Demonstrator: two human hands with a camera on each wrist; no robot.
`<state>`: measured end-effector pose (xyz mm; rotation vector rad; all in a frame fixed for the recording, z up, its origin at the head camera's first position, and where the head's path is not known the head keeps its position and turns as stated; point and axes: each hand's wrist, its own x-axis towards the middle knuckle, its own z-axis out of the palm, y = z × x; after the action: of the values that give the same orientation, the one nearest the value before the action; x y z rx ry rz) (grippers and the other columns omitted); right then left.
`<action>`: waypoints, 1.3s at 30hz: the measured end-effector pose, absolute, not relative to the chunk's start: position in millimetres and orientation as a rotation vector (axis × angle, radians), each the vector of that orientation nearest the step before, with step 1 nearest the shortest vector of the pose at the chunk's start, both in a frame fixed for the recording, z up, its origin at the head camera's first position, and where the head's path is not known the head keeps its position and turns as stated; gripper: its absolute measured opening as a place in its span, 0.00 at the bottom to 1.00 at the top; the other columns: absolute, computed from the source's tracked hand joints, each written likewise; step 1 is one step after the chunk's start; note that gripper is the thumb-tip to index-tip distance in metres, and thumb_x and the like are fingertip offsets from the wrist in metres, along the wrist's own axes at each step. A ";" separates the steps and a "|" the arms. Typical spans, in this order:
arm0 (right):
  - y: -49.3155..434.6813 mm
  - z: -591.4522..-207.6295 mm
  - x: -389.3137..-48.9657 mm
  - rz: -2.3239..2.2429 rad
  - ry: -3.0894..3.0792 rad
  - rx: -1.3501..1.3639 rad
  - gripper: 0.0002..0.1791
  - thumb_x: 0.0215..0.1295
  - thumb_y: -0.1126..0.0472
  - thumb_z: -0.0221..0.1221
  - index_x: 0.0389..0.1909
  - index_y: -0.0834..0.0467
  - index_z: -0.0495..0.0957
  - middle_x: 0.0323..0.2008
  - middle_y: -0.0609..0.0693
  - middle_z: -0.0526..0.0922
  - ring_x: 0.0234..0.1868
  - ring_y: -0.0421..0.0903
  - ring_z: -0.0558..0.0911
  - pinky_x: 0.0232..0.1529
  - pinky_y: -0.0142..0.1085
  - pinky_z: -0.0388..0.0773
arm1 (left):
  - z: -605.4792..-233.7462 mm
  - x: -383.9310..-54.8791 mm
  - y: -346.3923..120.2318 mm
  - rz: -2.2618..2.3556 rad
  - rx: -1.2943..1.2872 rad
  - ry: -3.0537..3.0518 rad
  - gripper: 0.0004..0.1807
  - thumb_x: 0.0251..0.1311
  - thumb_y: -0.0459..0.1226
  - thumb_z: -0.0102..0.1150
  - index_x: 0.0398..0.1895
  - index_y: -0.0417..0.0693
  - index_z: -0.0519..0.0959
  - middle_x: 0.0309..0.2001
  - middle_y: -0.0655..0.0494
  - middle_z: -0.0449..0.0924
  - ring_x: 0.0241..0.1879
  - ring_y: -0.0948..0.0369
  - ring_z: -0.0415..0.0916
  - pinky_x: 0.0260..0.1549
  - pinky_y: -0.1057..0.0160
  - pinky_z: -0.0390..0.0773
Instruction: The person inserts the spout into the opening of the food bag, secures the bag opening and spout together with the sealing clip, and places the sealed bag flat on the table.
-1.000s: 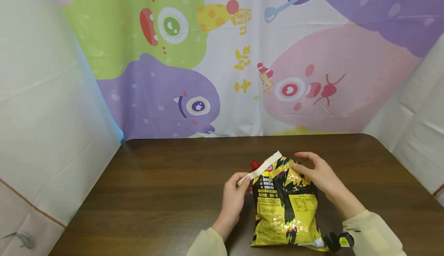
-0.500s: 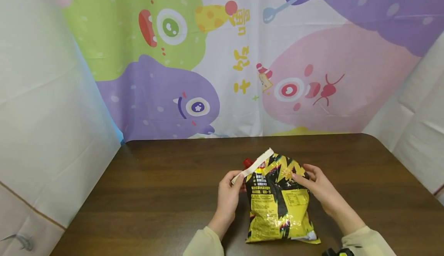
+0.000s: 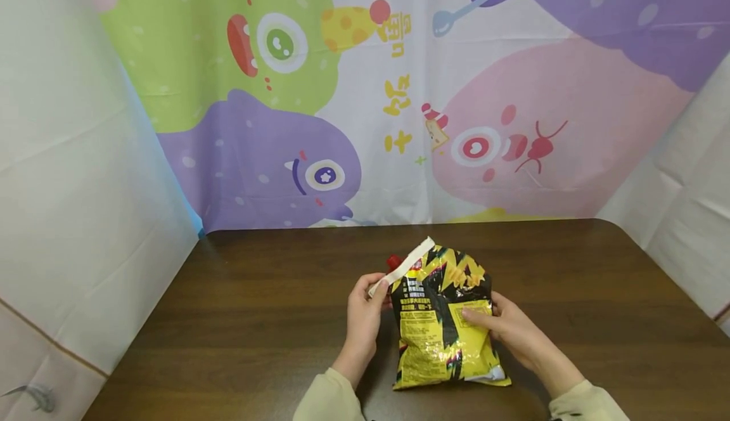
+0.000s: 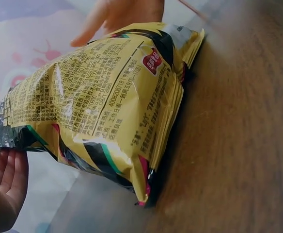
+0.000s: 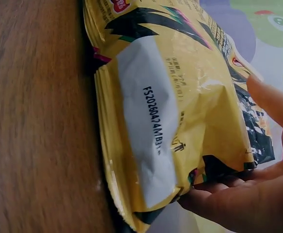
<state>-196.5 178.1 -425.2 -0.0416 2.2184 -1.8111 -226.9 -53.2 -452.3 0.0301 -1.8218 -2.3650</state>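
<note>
A plump yellow-and-black snack bag point(image 3: 424, 338) stands on the table with its printed back toward me. Across its slanted top runs a white sealing clip point(image 3: 409, 262), and a red cap-like piece point(image 3: 393, 262) shows just behind it. My left hand point(image 3: 363, 316) pinches the lower left end of the clip at the bag's corner, thumb in front. On the other side my right hand point(image 3: 516, 332) holds the bag's right edge, its thumb lying across the front and the fingers mostly hidden behind. The right wrist view shows a pale date-code strip point(image 5: 149, 121) near the bag's bottom seam.
The brown wooden table point(image 3: 239, 319) extends on both sides of the bag. Behind it hangs a cartoon-print curtain point(image 3: 393, 186), with pale cloth walls point(image 3: 85, 155) at left and right.
The bag and clip have shifted left and slightly away from me, with the left hand along. My right hand has slid from the bag's upper right corner down to its right side.
</note>
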 end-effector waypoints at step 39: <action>165.1 -442.8 -209.0 -2.026 2.066 0.202 0.34 0.59 0.55 0.60 0.57 0.73 0.58 0.34 0.50 0.83 0.33 0.44 0.83 0.35 0.37 0.79 | -461.4 -222.2 -53.5 -2.330 -0.119 -2.512 0.55 0.48 0.48 0.66 0.68 0.42 0.38 0.52 0.39 0.71 0.48 0.52 0.73 0.51 0.50 0.69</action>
<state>-209.0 165.1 -442.8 0.2016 2.0663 -2.0257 -222.2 -53.5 -461.4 -0.1190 -2.5116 -2.3302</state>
